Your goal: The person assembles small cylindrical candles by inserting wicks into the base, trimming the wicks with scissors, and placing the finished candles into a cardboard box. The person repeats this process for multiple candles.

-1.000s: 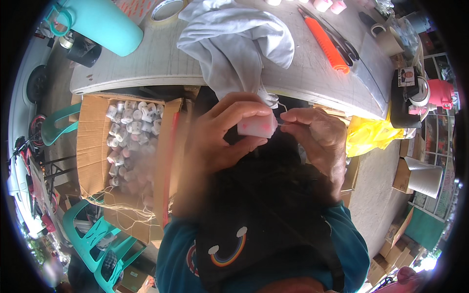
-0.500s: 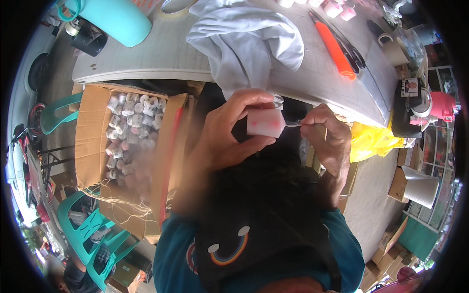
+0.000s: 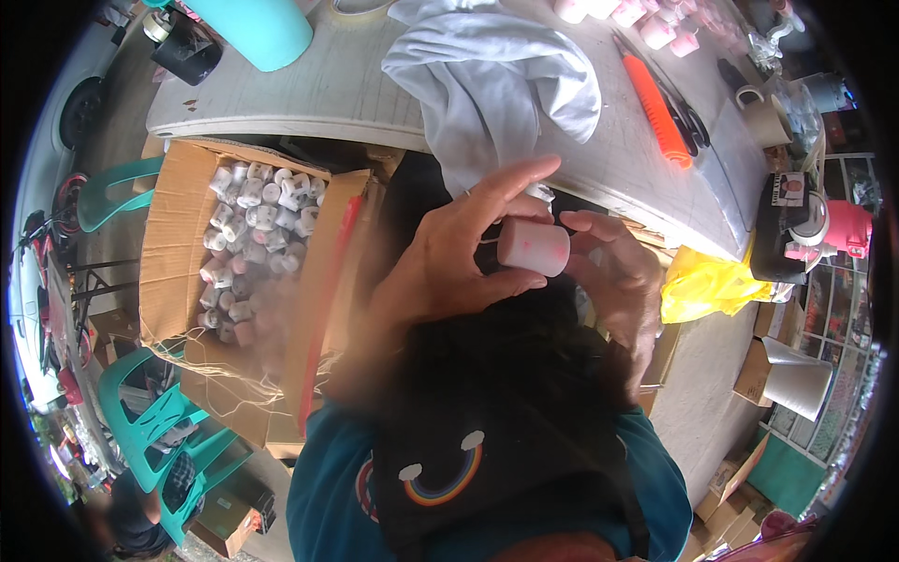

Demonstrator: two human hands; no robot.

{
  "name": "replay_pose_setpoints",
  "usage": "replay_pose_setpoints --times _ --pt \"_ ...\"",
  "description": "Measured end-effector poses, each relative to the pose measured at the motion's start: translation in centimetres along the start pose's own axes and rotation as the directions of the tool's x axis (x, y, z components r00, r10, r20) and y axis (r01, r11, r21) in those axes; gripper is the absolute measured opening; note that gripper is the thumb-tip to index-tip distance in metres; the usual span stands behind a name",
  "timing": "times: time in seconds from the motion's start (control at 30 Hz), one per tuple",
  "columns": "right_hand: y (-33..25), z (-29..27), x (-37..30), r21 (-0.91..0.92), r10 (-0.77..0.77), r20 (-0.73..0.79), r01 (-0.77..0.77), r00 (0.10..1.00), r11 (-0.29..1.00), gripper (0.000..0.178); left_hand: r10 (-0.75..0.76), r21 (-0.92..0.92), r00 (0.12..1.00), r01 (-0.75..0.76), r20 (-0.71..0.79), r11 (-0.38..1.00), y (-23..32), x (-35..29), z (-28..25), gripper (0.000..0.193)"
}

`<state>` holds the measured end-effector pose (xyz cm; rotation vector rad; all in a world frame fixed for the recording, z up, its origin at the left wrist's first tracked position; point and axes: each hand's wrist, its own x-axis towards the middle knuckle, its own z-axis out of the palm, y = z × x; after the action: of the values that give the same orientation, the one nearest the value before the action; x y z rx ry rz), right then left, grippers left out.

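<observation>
A small cylindrical pale pink candle (image 3: 532, 247) with darker pink spots lies on its side between my hands, in front of the table edge. A thin pale strand, like a wick, sticks out of its left end. My left hand (image 3: 459, 239) has its thumb under the candle and its fingers at the upper left, with the index finger raised. The fingers of my right hand (image 3: 613, 267) close on the candle's right end; part of them is hidden. A scrap of clear wrap (image 3: 540, 192) shows just above the candle. A grey-white cloth (image 3: 496, 75) hangs over the table edge beyond.
Left of me, an open cardboard box (image 3: 173, 272) holds many small wrapped pieces. On the table (image 3: 309, 103) are a turquoise bottle (image 3: 262, 33), an orange-handled tool (image 3: 655, 108), black scissors (image 3: 693, 126) and pink candles (image 3: 657, 33). A yellow bag (image 3: 707, 286) hangs at right.
My right hand has moved left onto the candle's end, no longer pulling at the strand there. The strand now shows at the left end, so the candle seems turned. My left index finger has lifted.
</observation>
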<state>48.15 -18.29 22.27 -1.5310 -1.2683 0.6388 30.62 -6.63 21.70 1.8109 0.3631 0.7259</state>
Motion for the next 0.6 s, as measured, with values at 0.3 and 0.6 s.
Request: replay_pose_setpoints --times 0.3,0.6 --pt "-0.8 1.7 -0.7 -0.093 -0.089 0.074 0.095 0.993 0.991 0.032 -0.351 -0.809 0.934 0.157 -0.065 0.567 0.1 0.0 2.1 0.074" --pt "-1.0 0.6 1.7 0.045 -0.042 -0.015 0.043 0.999 0.998 0.034 -0.349 -0.609 0.928 0.354 0.133 0.709 0.4 0.1 2.1 0.054"
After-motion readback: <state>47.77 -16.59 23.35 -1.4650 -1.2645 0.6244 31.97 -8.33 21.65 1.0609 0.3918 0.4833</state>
